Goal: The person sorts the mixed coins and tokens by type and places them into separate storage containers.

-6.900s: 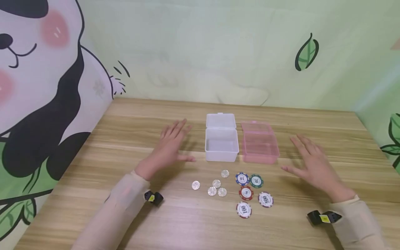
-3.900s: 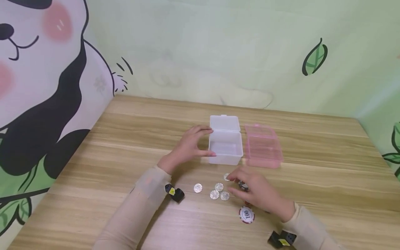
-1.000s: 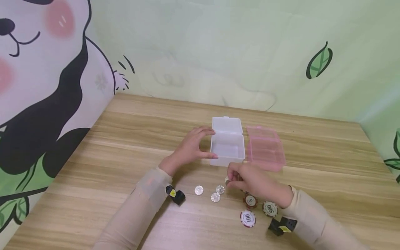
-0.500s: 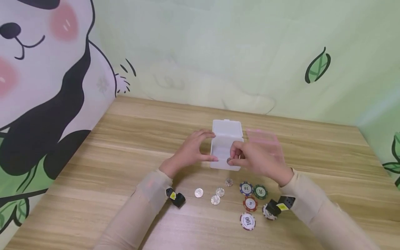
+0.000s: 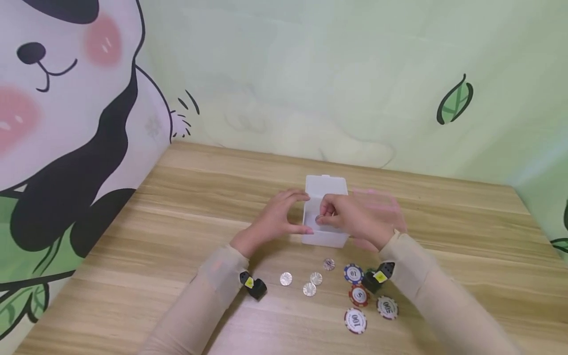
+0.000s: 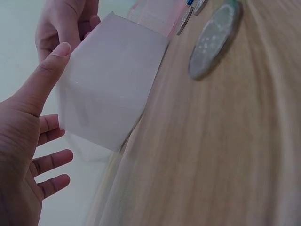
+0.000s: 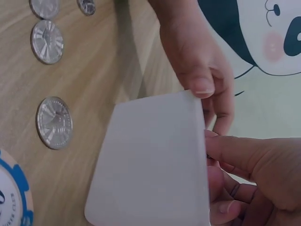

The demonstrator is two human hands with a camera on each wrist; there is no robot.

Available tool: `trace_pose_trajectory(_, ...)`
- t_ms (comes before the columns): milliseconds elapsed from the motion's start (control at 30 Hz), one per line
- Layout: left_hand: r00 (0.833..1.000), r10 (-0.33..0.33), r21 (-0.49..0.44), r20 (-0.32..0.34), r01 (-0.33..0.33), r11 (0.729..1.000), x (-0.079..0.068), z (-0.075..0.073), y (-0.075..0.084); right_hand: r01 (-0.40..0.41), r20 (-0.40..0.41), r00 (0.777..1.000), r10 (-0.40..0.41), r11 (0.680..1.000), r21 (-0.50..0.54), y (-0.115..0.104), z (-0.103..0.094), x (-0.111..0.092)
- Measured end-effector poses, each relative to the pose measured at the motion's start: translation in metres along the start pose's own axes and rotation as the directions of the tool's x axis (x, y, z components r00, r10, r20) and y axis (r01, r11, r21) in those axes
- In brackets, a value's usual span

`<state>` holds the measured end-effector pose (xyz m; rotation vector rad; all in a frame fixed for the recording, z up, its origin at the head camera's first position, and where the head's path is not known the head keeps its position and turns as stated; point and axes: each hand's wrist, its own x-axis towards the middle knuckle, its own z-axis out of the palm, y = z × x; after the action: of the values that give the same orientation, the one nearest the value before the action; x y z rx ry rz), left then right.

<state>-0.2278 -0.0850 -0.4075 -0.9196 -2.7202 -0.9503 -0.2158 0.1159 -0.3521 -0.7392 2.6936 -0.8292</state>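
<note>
My left hand (image 5: 272,217) holds the left side of the open white plastic box (image 5: 326,239), thumb at its front corner and fingers toward the back corner. In the left wrist view, the thumb lies against the box's rim. My right hand (image 5: 350,214) is over the box opening, pinching a silver coin (image 5: 318,220) between thumb and fingers. From the right wrist, the box wall hides the pinching fingertips. Several more silver coins lie in front of the box, including one nearest it (image 5: 329,264) and one farther left (image 5: 286,279).
An open pink box (image 5: 377,197) stands right of the white one, partly behind my right hand. Poker chips lie at the front right: blue (image 5: 353,273), red (image 5: 359,295), a white-and-red 100 (image 5: 355,321) and a 500 (image 5: 388,307). The right wrist camera covers most of a green chip.
My left hand has come to the white box's side. The right hand has picked one silver coin off the table and moved it back and up into the box opening.
</note>
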Motion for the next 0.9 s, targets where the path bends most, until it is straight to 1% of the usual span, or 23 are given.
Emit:
trace_pose_trajectory(167,1.000,-0.002,-0.004,-0.003,0.002,1.000,-0.001,0.000,0.001,-0.009,0.007,1.000,0.010,0.998,-0.066,0.002,0.008,0.012)
trace_pose_trajectory(367,1.000,-0.008,0.006,0.007,0.008,1.000,-0.002,0.002,-0.001,0.007,0.045,0.999,-0.002,0.995,-0.101,0.002,0.017,0.021)
trace_pose_trajectory(467,1.000,-0.009,0.004,0.012,0.009,1.000,-0.002,0.003,-0.001,0.015,0.059,0.998,-0.008,0.994,-0.112,0.003,0.020,0.023)
trace_pose_trajectory(600,1.000,-0.005,0.003,0.008,0.005,1.000,-0.001,0.004,0.000,-0.001,0.076,0.997,0.010,0.993,-0.117,0.004,0.023,0.026)
trace_pose_trajectory(900,1.000,-0.017,0.014,0.013,0.017,1.000,-0.001,0.001,0.000,0.014,0.095,0.995,0.006,0.978,-0.209,0.002,0.025,0.031)
